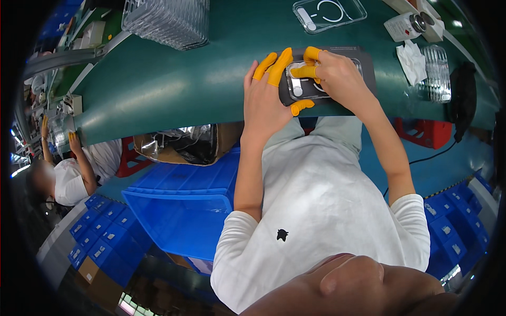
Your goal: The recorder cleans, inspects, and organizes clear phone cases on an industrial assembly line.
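Observation:
A clear phone case (pixel 318 94) with a white ring and white strip lies on a dark mat (pixel 369 67) at the table's near edge. My left hand (pixel 266 105) grips the case at its left end, fingers along its side and thumb by the near edge. Yellow finger cots cover several of its fingertips. Over the case, my right hand (pixel 340 76) is closed, its yellow-capped fingertips pressed down at the upper left part. A bit of white shows by those fingertips; whatever they pinch is too hidden to name.
Stacked clear cases (pixel 167 23) stand at the far left, and another clear case (pixel 329 13) lies beyond my hands. To the right are a white bottle (pixel 403 27), a crumpled tissue (pixel 411 60) and more cases (pixel 437 73). A blue bin (pixel 182 221) sits below; a co-worker (pixel 74 181) is at left.

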Demonstrator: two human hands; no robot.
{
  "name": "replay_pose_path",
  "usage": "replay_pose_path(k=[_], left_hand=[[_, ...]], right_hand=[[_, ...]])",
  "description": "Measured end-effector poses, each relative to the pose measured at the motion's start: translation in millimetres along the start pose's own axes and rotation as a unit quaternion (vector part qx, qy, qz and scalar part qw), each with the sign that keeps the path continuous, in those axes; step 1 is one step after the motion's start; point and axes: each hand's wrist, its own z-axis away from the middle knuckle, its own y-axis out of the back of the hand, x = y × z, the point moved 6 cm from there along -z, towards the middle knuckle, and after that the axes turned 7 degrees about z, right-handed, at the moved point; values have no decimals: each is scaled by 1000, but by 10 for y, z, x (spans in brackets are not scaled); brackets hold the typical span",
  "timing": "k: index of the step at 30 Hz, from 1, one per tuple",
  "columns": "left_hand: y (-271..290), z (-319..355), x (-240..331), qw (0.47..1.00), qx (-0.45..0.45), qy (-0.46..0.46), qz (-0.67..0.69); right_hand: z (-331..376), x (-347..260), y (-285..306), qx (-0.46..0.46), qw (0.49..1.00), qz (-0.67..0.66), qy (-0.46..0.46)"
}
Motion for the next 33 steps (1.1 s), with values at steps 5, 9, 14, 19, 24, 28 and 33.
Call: replay_pose_path(k=[5, 9, 14, 19, 24, 28, 33], left_hand=[[-10, 2, 13, 1000, 8, -17, -3], [-6, 2, 20, 1000, 12, -23, -9], [-4, -9, 51, 999, 10, -32, -22], [4, -1, 74, 999, 11, -35, -24], [-17, 12, 87, 999, 10, -39, -10], [-17, 41, 55, 999, 14, -33, -1], [-27, 24, 61, 999, 8, -38, -6]], right_hand=[[67, -109, -13, 36, 998, 12, -47], [179, -65, -26, 2, 993, 25, -116], [467, 217, 214, 23, 982, 85, -166], [715, 578, 317, -15, 975, 38, -219], [1106, 984, 463, 166, 893, -341, -241], [1491, 1271, 262, 205, 649, -570, -460], [1586, 1348, 156, 240, 601, -633, -425]])
